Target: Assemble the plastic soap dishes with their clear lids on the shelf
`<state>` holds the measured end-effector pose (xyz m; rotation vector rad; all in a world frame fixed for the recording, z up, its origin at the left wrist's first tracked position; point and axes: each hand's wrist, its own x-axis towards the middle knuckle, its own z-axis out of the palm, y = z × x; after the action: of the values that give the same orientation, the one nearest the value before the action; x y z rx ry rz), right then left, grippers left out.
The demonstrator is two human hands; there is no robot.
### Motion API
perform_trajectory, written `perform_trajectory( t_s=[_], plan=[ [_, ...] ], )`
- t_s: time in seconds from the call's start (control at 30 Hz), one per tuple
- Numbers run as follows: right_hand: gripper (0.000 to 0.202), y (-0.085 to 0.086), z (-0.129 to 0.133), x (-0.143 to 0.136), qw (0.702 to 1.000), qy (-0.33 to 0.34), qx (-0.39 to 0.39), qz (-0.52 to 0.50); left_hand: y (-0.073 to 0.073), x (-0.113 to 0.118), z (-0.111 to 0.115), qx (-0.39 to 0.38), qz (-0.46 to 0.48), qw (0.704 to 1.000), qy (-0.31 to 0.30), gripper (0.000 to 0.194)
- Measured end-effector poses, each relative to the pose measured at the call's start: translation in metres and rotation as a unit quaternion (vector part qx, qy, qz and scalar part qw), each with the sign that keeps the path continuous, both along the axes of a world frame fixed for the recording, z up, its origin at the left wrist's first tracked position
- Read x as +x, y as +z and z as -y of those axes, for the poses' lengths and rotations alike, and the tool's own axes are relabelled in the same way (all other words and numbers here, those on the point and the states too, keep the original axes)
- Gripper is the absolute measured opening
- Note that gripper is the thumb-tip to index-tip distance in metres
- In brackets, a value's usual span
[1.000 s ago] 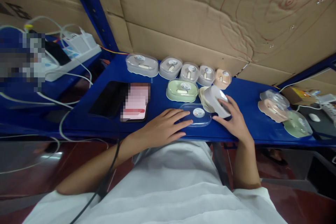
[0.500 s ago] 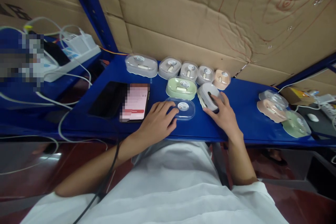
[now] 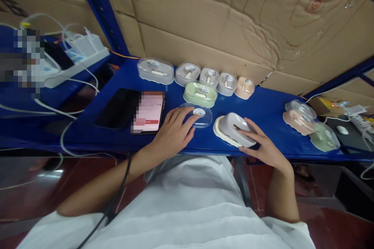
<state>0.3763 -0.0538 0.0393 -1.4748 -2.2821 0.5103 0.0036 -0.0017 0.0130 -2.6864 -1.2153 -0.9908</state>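
My right hand [image 3: 270,148] grips the right end of a grey oval soap dish [image 3: 233,124] with a dark slot in its middle. The dish is tilted, and a cream-coloured oval part [image 3: 220,133] shows along its lower left side; whether the two are joined cannot be told. To the left, my left hand [image 3: 173,132] lies with fingers apart over the left end of a clear plastic lid [image 3: 204,116] bearing a round label. Just behind the lid stands a green soap dish [image 3: 200,94] under a clear cover.
Several covered grey dishes [image 3: 156,71] and a peach dish [image 3: 244,87] line the back near the cardboard [image 3: 187,19]. A phone [image 3: 148,111] lies left. At right are a peach dish [image 3: 299,120] and a green dish [image 3: 325,138]. Cables and a power strip [image 3: 87,60] are far left.
The grey soap dish has come toward me and tilted, carried by my right hand, and more of its cream part shows. My left hand stays at the clear lid.
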Motion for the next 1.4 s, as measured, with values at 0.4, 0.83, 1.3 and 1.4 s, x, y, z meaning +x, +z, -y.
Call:
perform_trajectory(
  t_s=[0.4, 0.83, 1.3, 1.4],
  plan=[
    [0.056, -0.009, -0.010, -0.050, 0.993, 0.098, 0.016, -0.070, 0.006, -0.001, 0.003, 0.044, -0.063, 0.986, -0.150, 0.033],
    [0.041, -0.023, 0.019, -0.070, 0.990, 0.043, 0.119, -0.054, -0.001, -0.003, 0.006, -0.020, -0.024, 0.990, -0.139, 0.041],
    [0.040, -0.027, 0.011, -0.067, 0.983, 0.029, 0.183, 0.019, 0.000, -0.002, 0.003, 0.008, -0.040, 0.992, -0.123, 0.034],
    [0.040, -0.027, 0.011, -0.065, 0.982, 0.036, 0.183, 0.027, 0.005, -0.002, 0.004, 0.015, -0.045, 0.994, -0.100, 0.031]
  ],
)
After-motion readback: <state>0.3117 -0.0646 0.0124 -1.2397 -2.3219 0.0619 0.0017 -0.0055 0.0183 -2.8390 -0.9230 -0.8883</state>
